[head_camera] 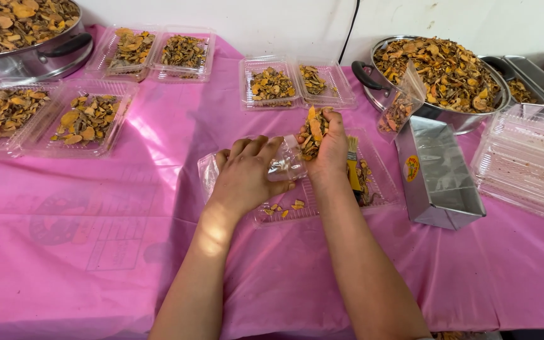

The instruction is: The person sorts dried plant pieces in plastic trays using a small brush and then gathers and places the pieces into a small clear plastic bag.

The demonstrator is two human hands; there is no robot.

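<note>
head | left hand [247,170] grips clear bag [284,165] | right hand [325,148] clutches dried slices [313,133] just beside bag mouth

**Table layout, taken from the fingers**

Left hand [247,173] rests on a clear bag [284,165]; right hand [325,146], just right of it, cups dried slices [313,132]. Under both hands: an open tray [382,189], with a brush [352,167] lying in it right of the right fingers [335,123]. Beyond the fingertips: two filled trays [297,83]. Far left: four more filled trays [89,119] and a pot [33,56]. Right: a metal box [439,173], a full basin [442,69] behind it, and stacked trays [527,164].
</note>
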